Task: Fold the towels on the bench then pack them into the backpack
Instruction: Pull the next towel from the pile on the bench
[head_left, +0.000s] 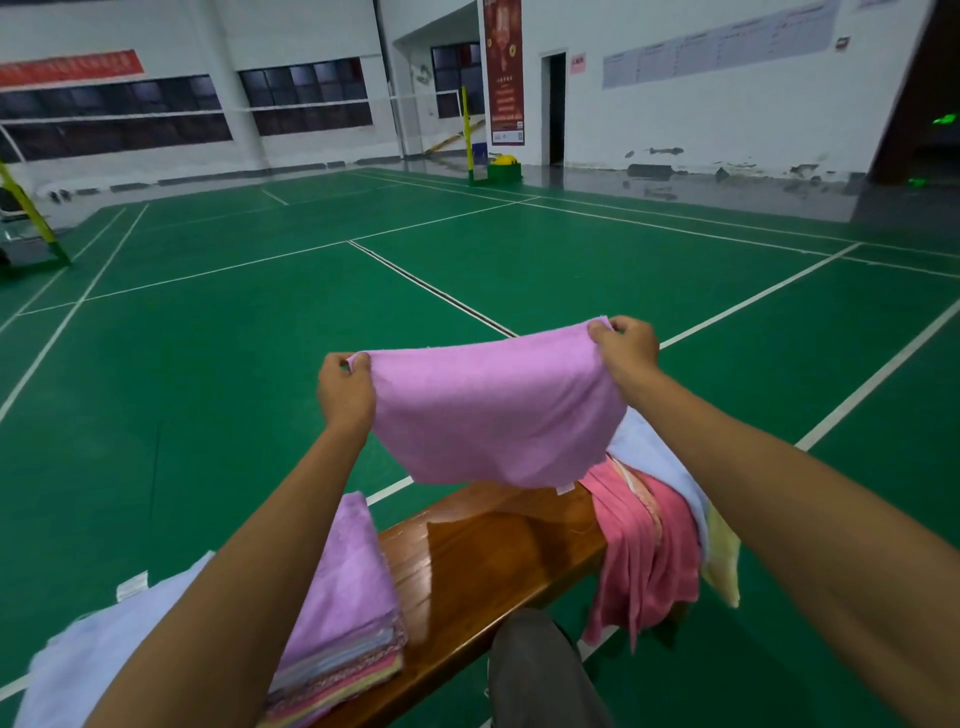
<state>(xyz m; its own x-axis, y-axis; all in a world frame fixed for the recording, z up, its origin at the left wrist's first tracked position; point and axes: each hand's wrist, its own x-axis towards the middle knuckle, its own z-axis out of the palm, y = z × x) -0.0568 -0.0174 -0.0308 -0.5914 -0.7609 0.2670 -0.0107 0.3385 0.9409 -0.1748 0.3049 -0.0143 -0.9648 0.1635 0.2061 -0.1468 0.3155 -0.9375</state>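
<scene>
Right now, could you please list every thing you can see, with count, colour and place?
held pink terry towel: one, pink, in the air above the bench
wooden bench: one, brown, below the hands
folded towel stack: one, pink on top, bench's left part
unfolded towel pile: one; coral, white, yellow; draped over bench's right part
green court floor: one, white lines
left hand: pinches towel's left corner
right hand: pinches right corner

**Count of what shows**

Two hands: left hand (345, 392), right hand (626, 349). One lilac towel (493, 410) held up between them. One wooden bench (483, 556). One folded stack (345, 613) at near left, its layers too thin to count. Three loose towels at right: pink towel (649, 551), white towel (657, 454), yellow towel (724, 561). One pale cloth (93, 654) at near left.
</scene>
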